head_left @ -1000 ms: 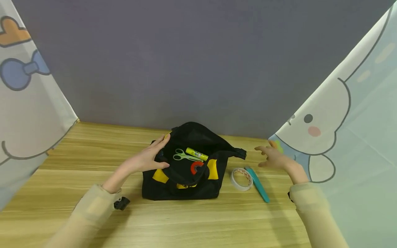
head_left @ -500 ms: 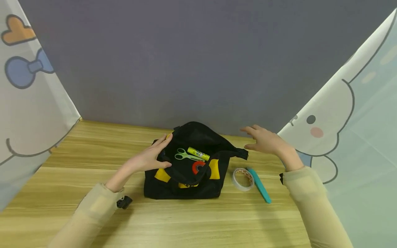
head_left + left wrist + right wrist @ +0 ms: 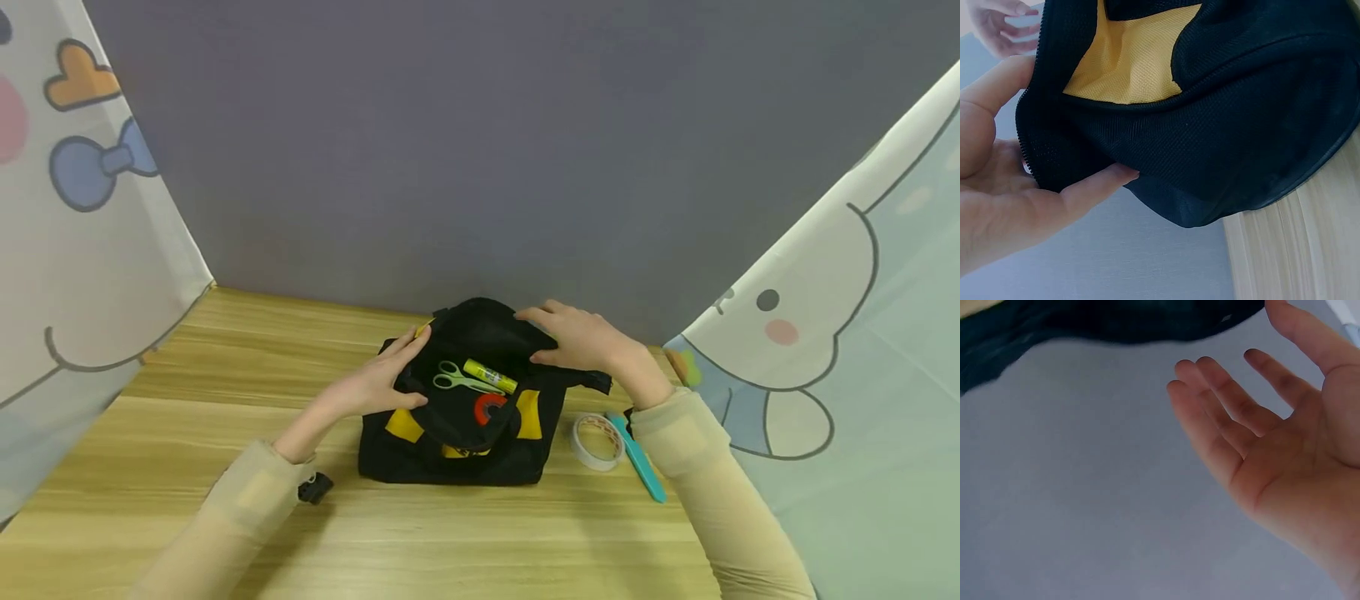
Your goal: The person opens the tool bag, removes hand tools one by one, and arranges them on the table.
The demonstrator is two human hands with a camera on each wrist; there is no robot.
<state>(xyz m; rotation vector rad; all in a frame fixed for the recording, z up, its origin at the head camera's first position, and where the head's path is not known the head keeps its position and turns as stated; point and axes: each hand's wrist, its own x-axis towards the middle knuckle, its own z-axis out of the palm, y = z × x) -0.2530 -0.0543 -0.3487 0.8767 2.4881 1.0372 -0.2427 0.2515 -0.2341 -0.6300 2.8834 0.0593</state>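
A black zip bag (image 3: pixel 450 467) with yellow patches stands with its mouth gaping. My left hand (image 3: pixel 378 383) holds its left rim; in the left wrist view the thumb goes behind the zip edge while one finger lies against the outer cloth. Over the bag's right back rim hovers my right hand (image 3: pixel 581 340), fingers spread and loosely bent, holding nothing. The right wrist view shows its fingers (image 3: pixel 1229 406) apart, just below dark cloth. Inside the bag lie green-handled scissors (image 3: pixel 447 377), a yellow glue stick (image 3: pixel 490 376) and a red ring-shaped thing (image 3: pixel 487 408).
Right of the bag, a white tape roll (image 3: pixel 597 442) lies beside a long, flat teal thing (image 3: pixel 639 458), partly near the right sleeve. A grey wall (image 3: pixel 420 167) rises close behind the bag, and printed panels flank the wooden table (image 3: pixel 375 542).
My right hand has swept left from beyond the tape roll to over the bag's right rim. The left hand keeps its hold, and the head view has shifted slightly.
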